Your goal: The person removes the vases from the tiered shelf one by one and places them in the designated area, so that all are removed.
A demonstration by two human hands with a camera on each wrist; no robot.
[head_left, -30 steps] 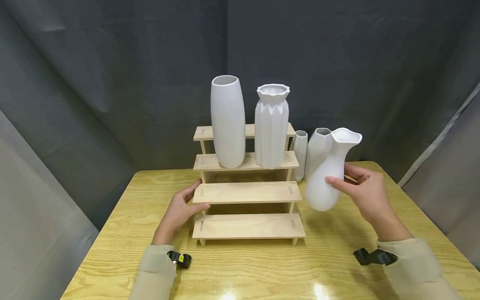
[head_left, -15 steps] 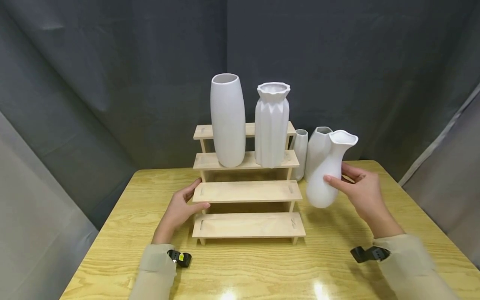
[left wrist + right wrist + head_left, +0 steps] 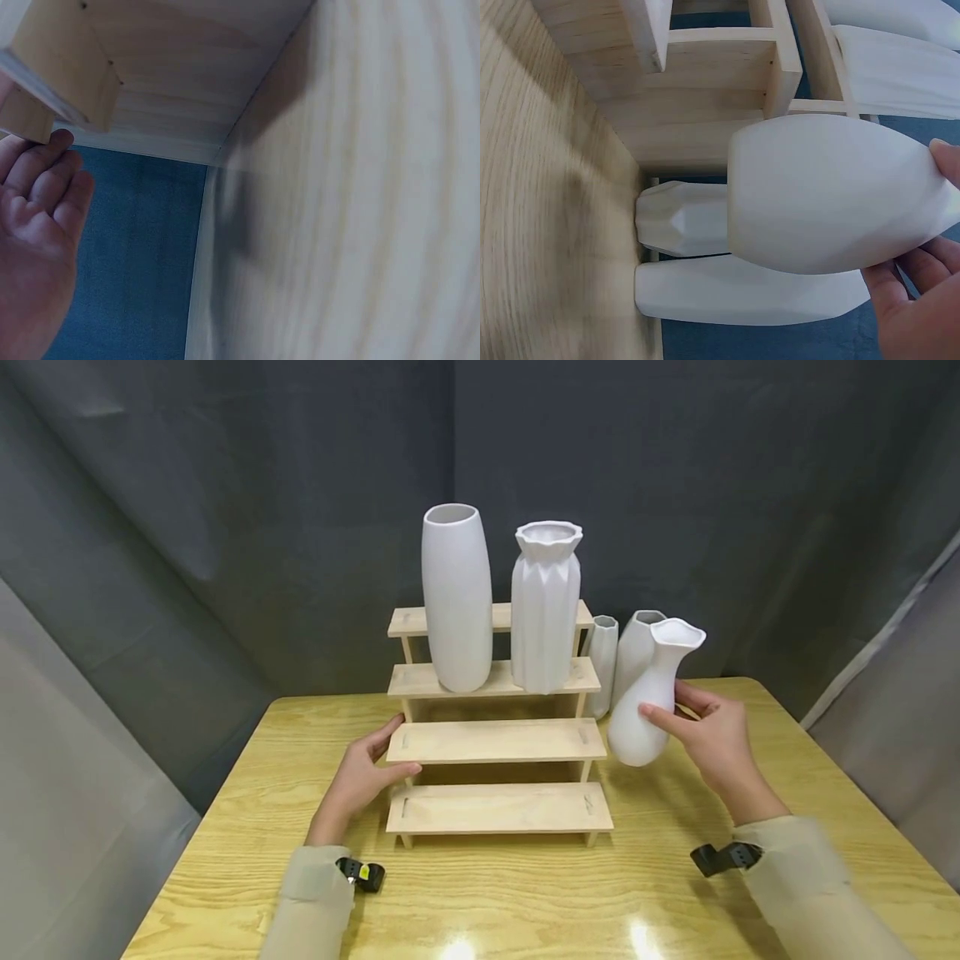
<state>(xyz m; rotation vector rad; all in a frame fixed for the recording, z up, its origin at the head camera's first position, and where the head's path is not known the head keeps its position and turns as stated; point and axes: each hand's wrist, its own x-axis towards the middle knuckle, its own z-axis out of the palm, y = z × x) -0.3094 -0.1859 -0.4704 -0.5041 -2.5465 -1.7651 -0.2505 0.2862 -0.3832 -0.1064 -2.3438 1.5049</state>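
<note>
My right hand [image 3: 716, 739] grips a white vase [image 3: 643, 722] with a narrow neck and flared wavy rim, thumb on the near side. It leans rightward at the top, and in the right wrist view the vase [image 3: 817, 195] has its base off the table. My left hand [image 3: 365, 781] holds the left end of a wooden tiered stand [image 3: 495, 742], thumb at a shelf's front edge. In the left wrist view, fingers of the left hand [image 3: 37, 217] touch a wooden piece. A tall smooth vase [image 3: 456, 602] and a pleated vase [image 3: 545, 618] stand on the second shelf from the top.
Right of the stand, a slim faceted vase [image 3: 602, 668] and a wider white vase [image 3: 633, 652] stand on the wooden table [image 3: 480, 893], partly behind the held vase. Dark curtains [image 3: 300, 527] hang behind the table.
My right hand has moved the held vase a little left and away from me, toward the stand. The left hand and the stand look almost unmoved.
</note>
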